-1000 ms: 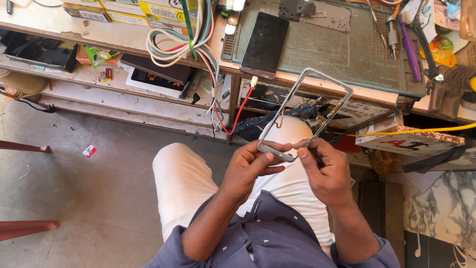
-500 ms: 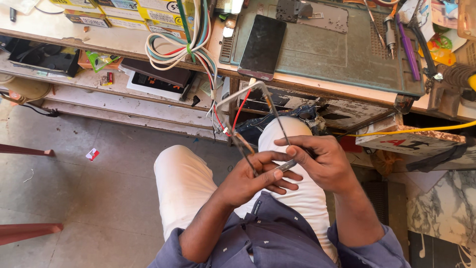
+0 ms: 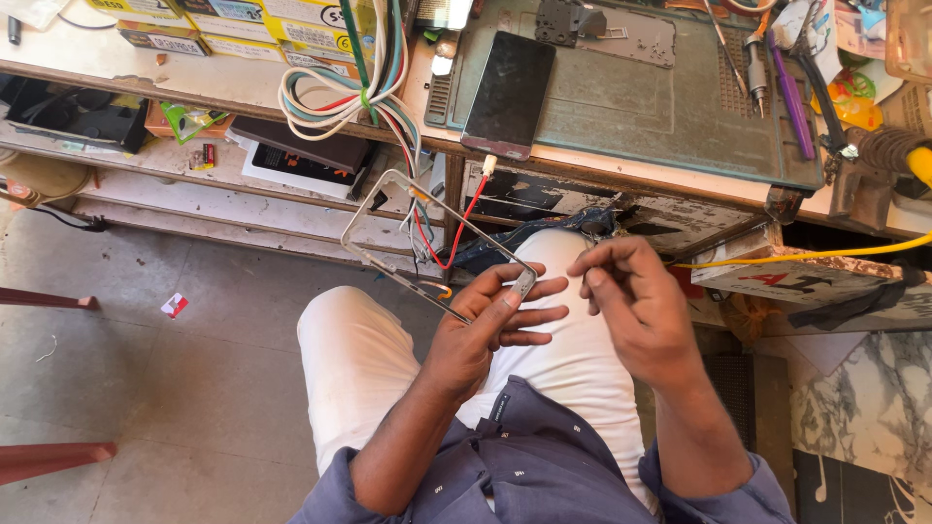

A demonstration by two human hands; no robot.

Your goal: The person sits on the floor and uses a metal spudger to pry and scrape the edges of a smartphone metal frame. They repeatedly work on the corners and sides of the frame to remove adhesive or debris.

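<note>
My left hand point(image 3: 485, 325) grips one end of a thin silver rectangular phone frame point(image 3: 388, 189), which sticks out up and to the left over my white-trousered lap. My right hand point(image 3: 636, 301) hovers just right of the frame's near end, thumb and fingertips pinched together; whether something tiny sits between them I cannot tell. It does not touch the frame. A dark phone point(image 3: 509, 92) lies face up on the green work mat point(image 3: 660, 107) on the bench above my knees.
A bundle of coloured wires point(image 3: 340, 97) hangs off the bench edge, with a red wire dangling behind the frame. Screwdrivers and tweezers point(image 3: 777, 68) lie at the mat's right. A yellow cable point(image 3: 806, 257) crosses at right. Shelves with boxes sit at left, above a grey floor.
The frame has swung from pointing up-right to up-left. My right hand has let go of it and pulled slightly right, leaving it held by my left hand alone.
</note>
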